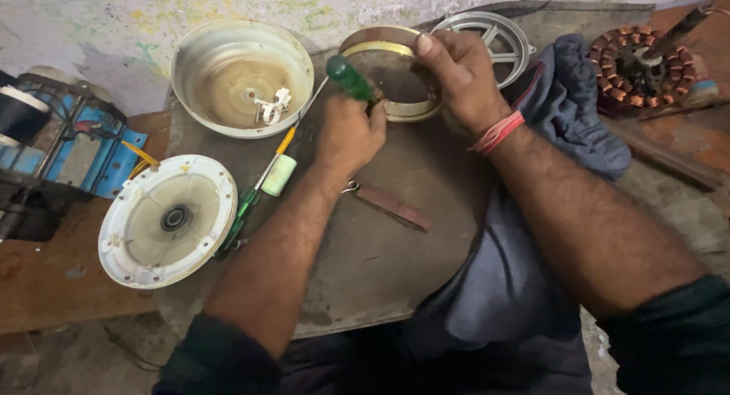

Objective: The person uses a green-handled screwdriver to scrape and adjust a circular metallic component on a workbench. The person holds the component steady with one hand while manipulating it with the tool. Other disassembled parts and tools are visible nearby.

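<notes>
1. The left hand (348, 133) was closed in a fist around a green-handled screwdriver (348, 76), its handle sticking up and its tip hidden at the near edge of the metal ring (363, 45).
2. The right hand (456, 76) gripped the far side of that ring, fingers curled over its rim and thumb across the top, holding it steady on the grey board (380, 243) (whether it pressed down or only held, I could not tell).
3. Judging from the parts lying about, the fan motor was already apart: the bowl-shaped cover (242, 76) lay open side up at the back left with a small white connector inside, and the white end cover (168, 220) with its dark centre bearing lay well apart at the left.
4. The copper-wound stator (637, 68) sat out at the far right, and a spoked metal plate (494, 34) lay just behind the right hand.
5. The work on the ring looked unfinished, since the tool was at it and both hands were engaged.
6. A second green screwdriver (262, 182) and a flat strip (391, 206) lay unused on the board.
</notes>
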